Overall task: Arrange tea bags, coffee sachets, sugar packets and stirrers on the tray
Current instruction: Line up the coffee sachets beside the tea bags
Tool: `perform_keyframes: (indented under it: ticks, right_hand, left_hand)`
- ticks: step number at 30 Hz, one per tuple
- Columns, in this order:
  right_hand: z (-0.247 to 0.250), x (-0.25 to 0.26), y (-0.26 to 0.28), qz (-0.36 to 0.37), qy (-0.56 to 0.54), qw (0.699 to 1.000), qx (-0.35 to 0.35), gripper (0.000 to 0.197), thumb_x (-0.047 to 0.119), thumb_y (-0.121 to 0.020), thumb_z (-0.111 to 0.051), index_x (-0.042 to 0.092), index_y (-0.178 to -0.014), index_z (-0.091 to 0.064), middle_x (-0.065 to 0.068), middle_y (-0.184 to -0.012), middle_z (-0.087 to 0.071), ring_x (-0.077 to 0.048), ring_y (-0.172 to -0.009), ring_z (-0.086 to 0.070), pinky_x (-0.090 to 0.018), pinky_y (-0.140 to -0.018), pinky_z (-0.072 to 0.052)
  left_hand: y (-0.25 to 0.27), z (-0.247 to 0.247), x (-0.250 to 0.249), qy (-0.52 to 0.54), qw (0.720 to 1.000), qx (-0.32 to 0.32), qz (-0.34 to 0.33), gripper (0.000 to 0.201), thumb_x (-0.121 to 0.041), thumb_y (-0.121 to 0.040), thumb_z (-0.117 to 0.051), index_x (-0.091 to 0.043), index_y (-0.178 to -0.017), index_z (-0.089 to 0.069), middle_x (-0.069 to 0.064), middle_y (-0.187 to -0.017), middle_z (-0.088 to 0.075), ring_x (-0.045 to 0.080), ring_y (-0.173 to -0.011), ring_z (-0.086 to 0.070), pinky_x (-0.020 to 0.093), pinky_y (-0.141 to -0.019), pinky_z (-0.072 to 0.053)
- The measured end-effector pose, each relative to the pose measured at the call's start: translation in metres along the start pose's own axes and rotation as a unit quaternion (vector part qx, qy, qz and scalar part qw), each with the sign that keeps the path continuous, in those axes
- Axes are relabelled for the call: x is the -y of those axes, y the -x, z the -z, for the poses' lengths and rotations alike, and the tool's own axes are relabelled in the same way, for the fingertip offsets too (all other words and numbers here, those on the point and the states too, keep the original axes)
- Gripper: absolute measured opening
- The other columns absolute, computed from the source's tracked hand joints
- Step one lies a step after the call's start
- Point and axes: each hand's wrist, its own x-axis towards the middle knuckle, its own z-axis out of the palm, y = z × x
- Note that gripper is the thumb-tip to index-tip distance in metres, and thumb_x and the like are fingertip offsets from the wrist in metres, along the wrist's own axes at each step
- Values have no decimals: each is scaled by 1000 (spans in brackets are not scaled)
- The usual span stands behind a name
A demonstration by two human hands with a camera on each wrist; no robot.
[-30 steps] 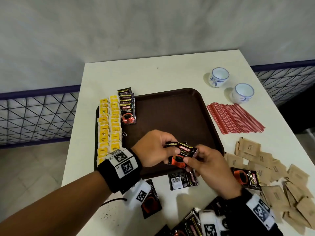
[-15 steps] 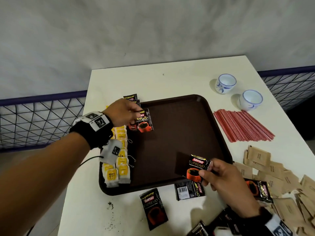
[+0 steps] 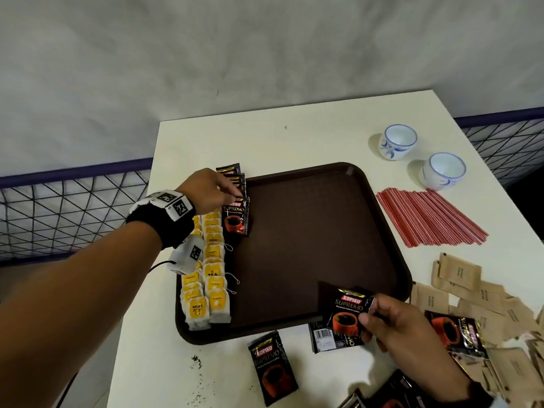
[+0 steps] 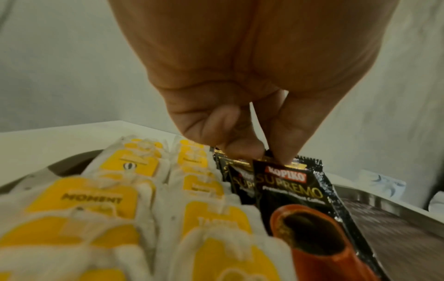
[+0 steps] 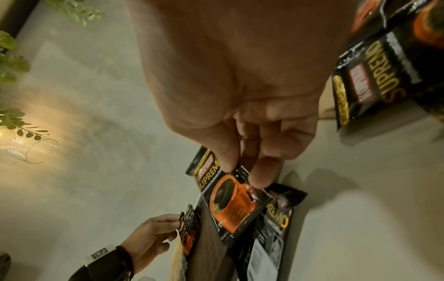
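A brown tray (image 3: 391, 231) lies on the white table. Two rows of yellow tea bags (image 3: 213, 269) run along its left side, with a row of black coffee sachets (image 3: 232, 175) beside them at the far left. My left hand (image 3: 232, 198) pinches the top edge of the nearest sachet (image 3: 235, 219) in that row, seen close up as the coffee sachet (image 4: 295, 192) in the left wrist view. My right hand (image 3: 372, 313) pinches another coffee sachet (image 3: 348, 312) over the tray's near right corner, also shown as the held sachet (image 5: 233, 201) in the right wrist view.
Red stirrers (image 3: 426, 219) lie right of the tray, with two white-and-blue cups (image 3: 397, 141) behind them. Brown sugar packets (image 3: 471, 287) are piled at the right. Loose coffee sachets (image 3: 272, 366) lie on the table in front of the tray.
One second ago both hands held sachets together at the tray's front. The left hand then carried one to the sachet row and has lowered it onto the tray; the right hand kept the other.
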Motion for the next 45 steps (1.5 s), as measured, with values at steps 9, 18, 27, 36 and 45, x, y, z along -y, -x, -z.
perform_keyframes:
  ticks: [9,18,27,36,45]
  right_hand:
    - [-5,6,1,0,-13,1000,11,17,-2,-91,-64,-8,-78,-55,-16,-60,-63,-2,-44,-49,-14,-47,-41]
    - [-4,5,-4,9,1,1000,10,20,4,-90,-68,7,-72,-60,-8,-58,-64,-1,-45,-50,-14,-50,-40]
    - [-7,10,-4,17,9,1000,13,17,10,-91,-69,8,-76,-60,-11,-60,-67,-1,-44,-45,-16,-52,-37]
    - [-21,32,-15,71,16,997,36,25,6,-91,-67,12,-70,-55,-2,-56,-57,-6,-51,-57,-18,-54,-42]
    - [-35,60,-25,115,38,992,30,23,12,-91,-68,21,-71,-62,-6,-64,-66,-3,-53,-57,-17,-58,-44]
  left_hand:
    - [-2,-4,13,-43,997,-36,-46,16,-17,-85,-72,-31,-89,-77,-12,-90,-65,3,-76,-57,13,-65,-39]
    - [-2,-4,15,-69,996,-43,-48,15,-14,-87,-69,-27,-93,-77,-11,-93,-63,-3,-74,-51,15,-69,-37]
    - [0,-2,13,-85,993,-69,-47,15,-20,-82,-74,-31,-93,-72,-11,-92,-61,4,-79,-53,22,-75,-39]
    - [61,-20,-64,27,975,42,-215,17,-25,-83,-76,-24,-100,-74,-7,-86,-70,4,-77,-63,24,-76,-51]
    - [85,-51,-98,27,957,192,-214,7,-22,-86,-74,-24,-92,-76,-27,-59,-62,-8,-56,-58,6,-55,-39]
